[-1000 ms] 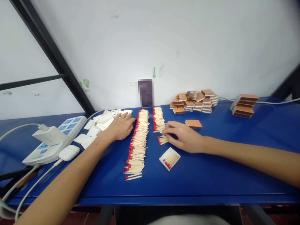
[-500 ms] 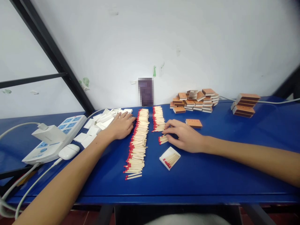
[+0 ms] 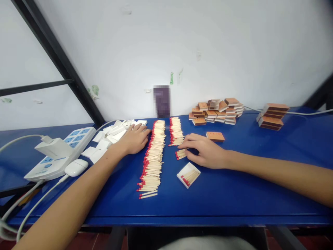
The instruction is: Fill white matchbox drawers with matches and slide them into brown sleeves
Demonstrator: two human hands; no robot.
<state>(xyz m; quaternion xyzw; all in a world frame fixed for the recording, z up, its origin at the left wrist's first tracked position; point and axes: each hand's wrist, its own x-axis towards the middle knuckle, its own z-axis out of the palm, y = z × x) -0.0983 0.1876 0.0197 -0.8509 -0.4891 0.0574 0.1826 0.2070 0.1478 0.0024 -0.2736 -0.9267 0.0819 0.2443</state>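
Note:
My left hand (image 3: 135,139) lies flat with fingers stretched out, beside a long row of red-tipped matches (image 3: 153,156) and touching the white trays (image 3: 111,135). My right hand (image 3: 205,151) pinches a small bundle of matches (image 3: 180,154) just below a shorter row of matches (image 3: 176,131). An open white tray (image 3: 188,175) with a few matches in it lies in front of my right hand. A single orange matchbox (image 3: 214,136) sits just behind that hand.
The blue table (image 3: 234,194) carries a heap of orange matchboxes (image 3: 215,111) at the back and a small stack (image 3: 272,116) at the right. A white power strip (image 3: 61,152) with a plugged adapter, cables and a white earbud case (image 3: 76,167) lie left.
My right hand has gathered the loose matches into a tighter bundle under its fingertips. The view has shifted slightly; my left hand stays put.

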